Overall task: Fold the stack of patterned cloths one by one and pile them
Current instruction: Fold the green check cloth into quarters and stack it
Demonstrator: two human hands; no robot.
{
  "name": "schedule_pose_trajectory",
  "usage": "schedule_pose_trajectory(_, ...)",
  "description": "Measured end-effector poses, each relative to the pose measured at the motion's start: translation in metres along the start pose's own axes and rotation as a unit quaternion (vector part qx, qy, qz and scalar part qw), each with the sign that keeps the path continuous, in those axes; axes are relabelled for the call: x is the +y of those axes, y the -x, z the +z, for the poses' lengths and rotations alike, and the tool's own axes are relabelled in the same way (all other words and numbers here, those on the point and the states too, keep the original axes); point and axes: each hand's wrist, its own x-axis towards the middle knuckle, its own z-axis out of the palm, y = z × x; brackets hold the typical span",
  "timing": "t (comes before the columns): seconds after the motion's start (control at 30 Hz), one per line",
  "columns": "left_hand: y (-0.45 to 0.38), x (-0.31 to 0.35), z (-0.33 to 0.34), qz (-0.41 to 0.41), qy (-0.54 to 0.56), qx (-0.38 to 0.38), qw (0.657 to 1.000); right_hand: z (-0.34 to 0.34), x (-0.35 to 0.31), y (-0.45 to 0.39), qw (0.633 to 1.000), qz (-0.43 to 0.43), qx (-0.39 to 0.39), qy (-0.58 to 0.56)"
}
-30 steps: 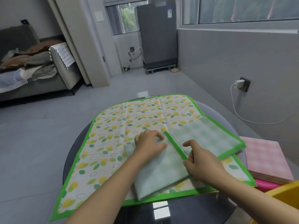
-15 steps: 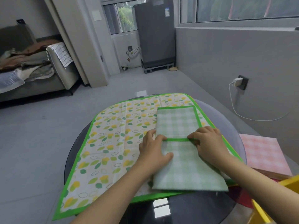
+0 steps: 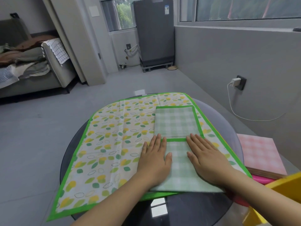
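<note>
Item: green check cloth (image 3: 179,168), part-folded, under both palms.

L hand (image 3: 155,159) & R hand (image 3: 206,159): fingers straight, flat, pressing, gripping nothing. Green-edged hem runs betw. the fingertips of the two hands; folded flap lies just beyond them, rest of cloth under and betw. palms. Beneath all: leaf-print cloth (image 3: 114,141) spread open on round dark table (image 3: 187,209), reaching well left of L fingers. Progress, by look: fold on check cloth made and being flattened, more folds likely; leaf-print not begun. Finished pile not identifiable.

Fridge sticker (image 3: 166,9) — its print (too small) — stays unreadable.
</note>
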Motion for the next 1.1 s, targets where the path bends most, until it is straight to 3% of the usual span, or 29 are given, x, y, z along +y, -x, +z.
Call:
schedule_pose_trajectory(0.1,0.000,0.000,-0.001,0.000,0.008,0.013,1.000,-0.007,0.004,0.000,1.000,0.026,0.014,-0.003)
schedule_pose_trajectory(0.23,-0.004,0.000,-0.006,0.018,0.003,0.074,0.997,-0.014,0.003,0.001,0.991,-0.017,0.131,0.035)
schedule_pose_trajectory(0.3,-0.007,-0.001,-0.006,0.049,0.046,0.119,0.991,-0.014,0.006,-0.003,0.986,-0.030,0.145,-0.072)
schedule_pose_trajectory(0.37,-0.014,-0.003,-0.006,0.045,0.142,0.131,0.980,-0.021,0.007,-0.005,0.979,0.011,0.110,-0.173)
schedule_pose_trajectory(0.47,-0.025,-0.005,-0.013,-0.014,0.251,0.123,0.960,-0.024,0.012,-0.017,0.962,0.080,0.133,-0.227)
schedule_pose_trajectory(0.6,-0.042,-0.007,-0.020,-0.105,0.281,0.150,0.942,-0.027,0.019,-0.038,0.932,0.190,0.161,-0.264)
schedule_pose_trajectory(0.77,-0.061,-0.011,-0.023,-0.194,0.346,0.148,0.906,-0.034,0.024,-0.054,0.887,0.269,0.100,-0.363)
schedule_pose_trajectory(0.9,-0.071,-0.012,-0.028,-0.227,0.404,0.135,0.876,-0.036,0.024,-0.061,0.864,0.299,0.090,-0.394)
schedule_pose_trajectory(1.1,-0.076,-0.013,-0.025,-0.224,0.421,0.163,0.863,-0.028,0.031,-0.067,0.817,0.314,0.105,-0.472)
